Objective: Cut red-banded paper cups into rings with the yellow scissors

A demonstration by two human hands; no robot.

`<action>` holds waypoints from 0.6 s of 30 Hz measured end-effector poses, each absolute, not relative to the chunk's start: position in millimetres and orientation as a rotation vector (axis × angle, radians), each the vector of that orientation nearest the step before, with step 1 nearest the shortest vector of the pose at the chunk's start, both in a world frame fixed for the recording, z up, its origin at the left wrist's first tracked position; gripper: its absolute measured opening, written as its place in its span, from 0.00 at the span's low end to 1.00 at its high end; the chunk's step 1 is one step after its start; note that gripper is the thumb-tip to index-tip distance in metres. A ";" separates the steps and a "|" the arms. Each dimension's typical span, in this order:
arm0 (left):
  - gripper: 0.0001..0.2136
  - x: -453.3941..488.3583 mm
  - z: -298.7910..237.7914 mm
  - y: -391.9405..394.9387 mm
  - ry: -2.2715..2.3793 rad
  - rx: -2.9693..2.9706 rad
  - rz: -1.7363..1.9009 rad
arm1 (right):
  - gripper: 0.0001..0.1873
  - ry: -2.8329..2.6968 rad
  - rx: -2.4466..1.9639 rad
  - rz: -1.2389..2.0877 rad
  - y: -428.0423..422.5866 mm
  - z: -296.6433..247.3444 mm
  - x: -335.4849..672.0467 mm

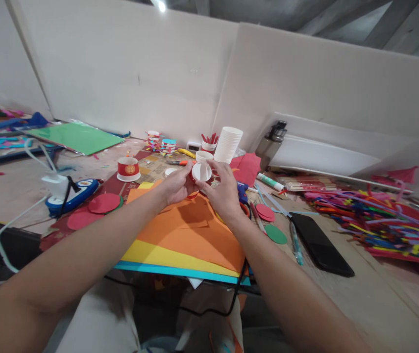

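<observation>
Paper cup (202, 172) in 2 hands (223, 189), gold emblem (131, 169) on red tub (122, 169)

left hand (180, 186) and right hand (224, 189) grip a small paper cup (202, 171) above orange sheets (190, 240). a stack of white cups (228, 145) stands behind; a red cup (128, 169) stands at left; a black phone (321, 243) lies at right.

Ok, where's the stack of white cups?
In the head view, the stack of white cups is just right of centre, beyond the right hand, between the cup of red sticks and the red paper.
</observation>
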State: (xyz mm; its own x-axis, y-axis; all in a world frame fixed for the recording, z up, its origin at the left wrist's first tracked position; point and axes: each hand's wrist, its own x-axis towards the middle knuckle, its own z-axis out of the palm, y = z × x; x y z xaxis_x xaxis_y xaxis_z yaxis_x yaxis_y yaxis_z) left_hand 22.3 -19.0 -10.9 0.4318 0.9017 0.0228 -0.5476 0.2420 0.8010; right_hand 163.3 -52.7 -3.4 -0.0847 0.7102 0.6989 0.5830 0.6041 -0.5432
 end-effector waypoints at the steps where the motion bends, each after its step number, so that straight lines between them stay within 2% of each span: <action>1: 0.21 22.4 -10.5 -19.3 0.499 0.842 1.047 | 0.27 -1.768 -1.060 0.151 -52.7 -3.1 163.5; 18: 0.21 22.5 -15.1 -17.0 0.438 0.918 1.089 | 0.25 -1.800 -1.089 0.078 -55.7 -1.8 161.8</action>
